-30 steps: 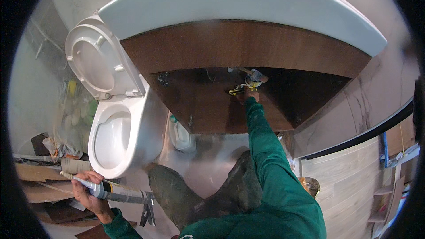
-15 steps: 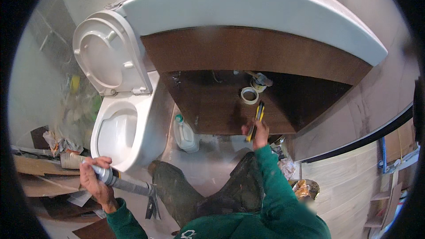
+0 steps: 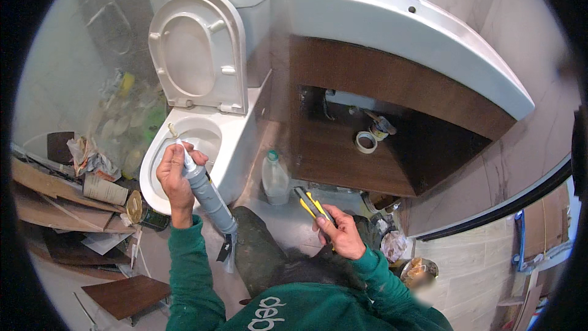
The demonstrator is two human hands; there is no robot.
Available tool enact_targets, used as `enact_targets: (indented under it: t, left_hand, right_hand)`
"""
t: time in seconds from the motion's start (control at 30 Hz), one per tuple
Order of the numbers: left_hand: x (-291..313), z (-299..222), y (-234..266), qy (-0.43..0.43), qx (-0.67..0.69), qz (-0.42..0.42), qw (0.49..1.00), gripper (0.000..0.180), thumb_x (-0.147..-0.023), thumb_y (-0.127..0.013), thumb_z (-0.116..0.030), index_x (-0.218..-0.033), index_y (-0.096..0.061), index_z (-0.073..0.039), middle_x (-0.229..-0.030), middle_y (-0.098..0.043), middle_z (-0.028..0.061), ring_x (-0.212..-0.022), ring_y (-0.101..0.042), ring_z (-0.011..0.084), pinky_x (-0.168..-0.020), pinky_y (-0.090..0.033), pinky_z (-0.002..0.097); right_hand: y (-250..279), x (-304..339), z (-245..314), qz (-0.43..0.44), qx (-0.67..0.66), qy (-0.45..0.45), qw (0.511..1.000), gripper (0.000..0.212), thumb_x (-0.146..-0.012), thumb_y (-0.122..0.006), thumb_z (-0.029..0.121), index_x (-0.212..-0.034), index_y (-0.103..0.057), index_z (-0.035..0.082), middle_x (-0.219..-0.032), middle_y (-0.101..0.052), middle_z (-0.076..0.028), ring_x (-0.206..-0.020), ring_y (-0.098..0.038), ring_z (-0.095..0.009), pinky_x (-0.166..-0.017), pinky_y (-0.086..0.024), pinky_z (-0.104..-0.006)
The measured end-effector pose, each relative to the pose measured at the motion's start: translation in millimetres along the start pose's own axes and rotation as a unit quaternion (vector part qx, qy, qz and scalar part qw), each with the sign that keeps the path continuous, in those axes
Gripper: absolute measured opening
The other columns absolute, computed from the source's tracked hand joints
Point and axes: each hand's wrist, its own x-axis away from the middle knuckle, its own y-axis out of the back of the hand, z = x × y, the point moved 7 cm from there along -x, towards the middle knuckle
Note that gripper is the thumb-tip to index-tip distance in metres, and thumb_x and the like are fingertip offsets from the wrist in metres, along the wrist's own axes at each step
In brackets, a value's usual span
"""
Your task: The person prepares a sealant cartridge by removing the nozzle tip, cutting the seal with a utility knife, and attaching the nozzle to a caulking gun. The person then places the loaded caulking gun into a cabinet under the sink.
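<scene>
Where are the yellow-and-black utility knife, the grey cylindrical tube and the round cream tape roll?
Yellow-and-black utility knife (image 3: 312, 203): head view, on its exposed body.
Grey cylindrical tube (image 3: 212, 198): head view, middle of its barrel.
Round cream tape roll (image 3: 366, 151): head view, ring's lower side.

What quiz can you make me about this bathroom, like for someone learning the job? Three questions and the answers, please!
1. True or false: the person's right hand holds a yellow-and-black plastic utility knife.

2. Which thing is in the left hand?
a) a red metal hammer
b) a grey, tube-shaped cartridge with a white nozzle
c) a square blue sponge

3. Where is the round, cream-coloured tape roll?

Key:
1. True.
2. b
3. Inside the open, dark-brown wooden cabinet, below the glossy white sink.
</scene>
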Motion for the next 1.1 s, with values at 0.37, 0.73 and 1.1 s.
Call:
enact_targets:
  t: [0.37,0.73,1.1]
  left_hand:
    - [18.3,-17.1,4.5,-0.03,-0.098,-0.061,0.993,0.037,-0.106,-0.055,-0.021,-0.124,-0.065,0.01,-0.084,-0.072,0.0089,-0.082,-0.066,0.0134,-0.081,-0.051,0.0269]
    - [26.0,-44.3,11.9,-0.033,-0.034,-0.049,0.998,0.03,-0.104,-0.055,-0.014,-0.12,-0.064,0.01,-0.083,-0.068,0.0091,-0.075,-0.064,0.0155,-0.075,-0.05,0.0268]
    - [30.5,-65.9,18.3,-0.071,0.036,0.052,0.995,0.033,-0.109,-0.05,-0.026,-0.104,-0.062,0.003,-0.072,-0.05,0.0052,-0.066,-0.053,0.017,-0.074,-0.051,0.0363]
  right_hand:
    - [-105.7,-31.4,83.0,0.023,-0.152,0.089,0.984,0.024,-0.105,-0.058,0.017,-0.124,-0.058,0.002,-0.082,-0.065,-0.006,-0.062,-0.058,-0.009,-0.055,-0.048,-0.0243]
    - [-141.9,-31.7,67.7,0.101,-0.111,0.091,0.984,0.035,-0.106,-0.054,0.015,-0.138,-0.047,0.003,-0.092,-0.059,-0.005,-0.073,-0.058,-0.01,-0.062,-0.051,-0.0262]
    - [-100.1,-7.0,45.6,0.096,-0.151,0.067,0.981,0.034,-0.109,-0.053,0.025,-0.136,-0.051,0.004,-0.076,-0.056,-0.002,-0.058,-0.051,-0.007,-0.053,-0.041,-0.023]
